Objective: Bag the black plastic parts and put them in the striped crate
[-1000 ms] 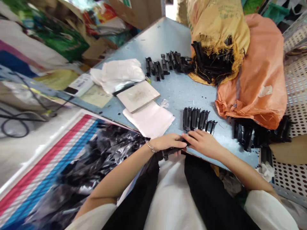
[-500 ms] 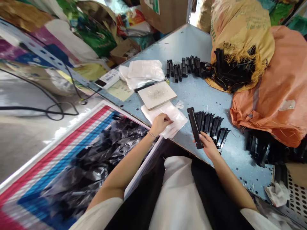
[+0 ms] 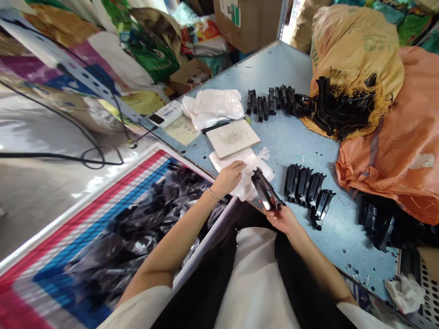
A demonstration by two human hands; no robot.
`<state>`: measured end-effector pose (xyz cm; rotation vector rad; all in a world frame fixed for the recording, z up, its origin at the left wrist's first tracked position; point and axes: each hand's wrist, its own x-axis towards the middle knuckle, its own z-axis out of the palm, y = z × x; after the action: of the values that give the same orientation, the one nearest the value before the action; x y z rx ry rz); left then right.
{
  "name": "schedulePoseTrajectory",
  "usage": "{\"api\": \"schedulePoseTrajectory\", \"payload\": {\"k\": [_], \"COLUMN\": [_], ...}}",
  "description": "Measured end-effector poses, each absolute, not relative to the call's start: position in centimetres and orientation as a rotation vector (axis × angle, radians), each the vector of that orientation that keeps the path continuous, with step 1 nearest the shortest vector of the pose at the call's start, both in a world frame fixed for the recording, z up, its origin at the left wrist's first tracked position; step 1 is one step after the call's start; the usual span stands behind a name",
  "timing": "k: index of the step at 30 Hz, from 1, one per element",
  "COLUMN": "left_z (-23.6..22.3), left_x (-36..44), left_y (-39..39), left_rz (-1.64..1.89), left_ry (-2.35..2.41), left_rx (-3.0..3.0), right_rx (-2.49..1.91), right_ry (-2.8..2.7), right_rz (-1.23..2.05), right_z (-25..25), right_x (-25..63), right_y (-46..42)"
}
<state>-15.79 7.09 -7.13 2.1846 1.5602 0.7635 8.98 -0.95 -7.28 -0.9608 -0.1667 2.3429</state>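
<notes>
Currently | right hand [image 3: 281, 219] pinching black part [image 3: 264, 185] by one end | left hand [image 3: 227, 179] beside it, pinched together

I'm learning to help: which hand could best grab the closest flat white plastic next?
Probably the left hand: its fingers are over the flat white plastic. The right hand holds a long black plastic piece.

Orange sack [image 3: 394, 155] cut off at right, print on yellow sack [image 3: 360, 41] illegible

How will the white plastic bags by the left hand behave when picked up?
The white plastic bags look thin and creased, so probably floppy and light. Their smooth-looking film may slip. The board overlaps their far edge, so they might drag there.
</notes>
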Motion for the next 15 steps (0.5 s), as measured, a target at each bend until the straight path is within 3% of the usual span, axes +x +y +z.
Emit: {"api": "schedulePoseTrajectory", "payload": {"k": [5, 9, 15], "left_z": [-5.5, -4.3, -2.0], "left_x": [-13.6, -10.6, -10.4], "left_y": [3.3, -0.7, -3.8], "left_rz": [0.844, 0.855, 0.790], "left_ry": [1.354, 1.024, 1.020], "left_rx": [2.330, 2.453, 2.479], "right_rx": [-0.733, -0.930, -1.170], "right_ry": [-0.084, -0.372, -1.098], "right_rz": [2.501, 2.173, 1.861], "right_z": [-7.1, -7.8, -6.6], "right_x": [8.3, 7.3, 6.6], "right_y": [0.1, 0.5, -1.8]}}
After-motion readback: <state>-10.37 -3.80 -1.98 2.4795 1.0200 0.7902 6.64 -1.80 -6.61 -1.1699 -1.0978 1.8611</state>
